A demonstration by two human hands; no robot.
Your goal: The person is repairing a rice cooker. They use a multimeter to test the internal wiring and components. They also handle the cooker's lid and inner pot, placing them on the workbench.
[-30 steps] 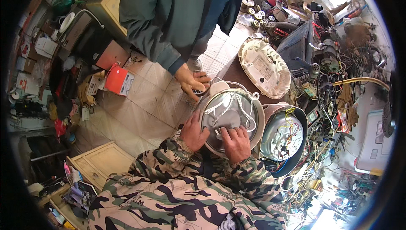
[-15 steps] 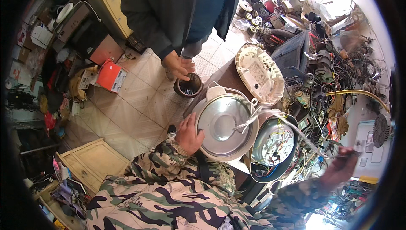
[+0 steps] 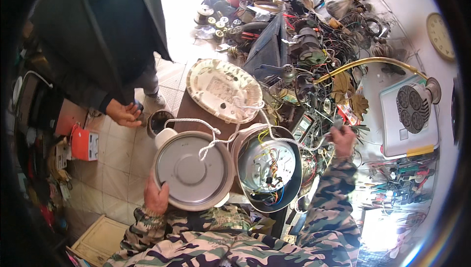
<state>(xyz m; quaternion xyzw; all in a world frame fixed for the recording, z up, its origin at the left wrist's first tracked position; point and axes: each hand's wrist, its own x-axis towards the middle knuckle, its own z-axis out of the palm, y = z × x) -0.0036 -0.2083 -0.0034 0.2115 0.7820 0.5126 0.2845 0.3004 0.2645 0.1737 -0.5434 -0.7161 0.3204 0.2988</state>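
My left hand [image 3: 156,196] grips the near left rim of a round metal lid [image 3: 191,169] with a pale edge, thumb on top. Out to the right, my right hand [image 3: 343,141] is closed on the end of a white cord [image 3: 279,142], with a small grey piece, likely its plug, showing at the fingers. That cord runs back to the lid, and a loose stretch lies over its top. Right beside the lid stands an open cooker base [image 3: 269,166] with coloured wires exposed. Behind them lies a cream oval plastic cover [image 3: 225,90].
A co-worker's hand [image 3: 125,113] is at the left, above a dark round pot [image 3: 159,121]. Piled motors and wires [image 3: 319,51] crowd the bench's far right. A lamp [image 3: 412,107] on a yellow flexible arm juts in near the right wall.
The view has swung right. My right hand still holds the cord end, and my left hand stays at the lid's rim. The co-worker's hand has lifted off the pot.
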